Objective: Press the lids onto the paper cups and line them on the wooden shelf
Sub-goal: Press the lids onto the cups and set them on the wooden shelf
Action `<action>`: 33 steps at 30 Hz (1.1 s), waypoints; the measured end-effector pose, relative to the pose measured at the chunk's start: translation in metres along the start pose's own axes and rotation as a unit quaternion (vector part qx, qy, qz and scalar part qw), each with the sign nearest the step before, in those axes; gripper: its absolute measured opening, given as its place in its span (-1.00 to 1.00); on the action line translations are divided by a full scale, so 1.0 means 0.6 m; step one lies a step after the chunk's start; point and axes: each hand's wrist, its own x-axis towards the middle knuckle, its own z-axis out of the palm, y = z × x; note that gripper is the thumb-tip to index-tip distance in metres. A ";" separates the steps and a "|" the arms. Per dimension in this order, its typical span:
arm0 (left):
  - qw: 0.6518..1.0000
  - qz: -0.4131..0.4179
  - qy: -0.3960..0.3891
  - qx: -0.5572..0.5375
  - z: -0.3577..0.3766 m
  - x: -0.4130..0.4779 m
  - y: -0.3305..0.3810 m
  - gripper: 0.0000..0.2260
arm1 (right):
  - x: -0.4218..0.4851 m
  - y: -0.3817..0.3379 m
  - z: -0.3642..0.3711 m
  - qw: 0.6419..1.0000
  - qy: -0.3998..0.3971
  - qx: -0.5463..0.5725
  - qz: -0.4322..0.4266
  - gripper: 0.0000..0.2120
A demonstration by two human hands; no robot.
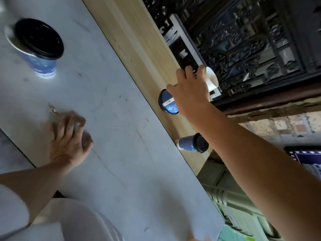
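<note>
The view is tilted. My right hand reaches to the wooden shelf and is shut on a blue paper cup standing there. A white rounded part shows past my fingers; I cannot tell whether it is this cup's mouth. A second blue cup with a black lid stands on the shelf nearer its end. On the grey table, a third blue cup with a black lid stands far left, blurred. My left hand rests on the table with fingers curled, nothing visible in it.
A dark carved screen rises right behind the shelf. Green crates sit below the table's edge at the right, with a brick wall beyond. White cloth fills the bottom left.
</note>
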 end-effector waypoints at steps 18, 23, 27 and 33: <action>1.000 -0.011 0.001 0.009 -0.003 0.003 -0.001 -0.30 | 0.005 -0.008 0.012 0.993 -0.076 0.077 -0.043 -0.54; 1.000 -0.020 -0.003 0.018 -0.005 0.004 0.004 -0.37 | 0.010 -0.010 0.009 0.993 -0.079 0.079 -0.040 -0.54; 1.000 -0.020 -0.008 0.015 -0.007 0.004 0.003 -0.33 | 0.013 -0.012 0.008 0.996 -0.072 0.049 -0.035 -0.54; 0.999 -0.028 -0.011 0.018 -0.008 0.004 0.006 -0.33 | 0.016 -0.013 0.010 0.995 -0.072 0.063 -0.039 -0.56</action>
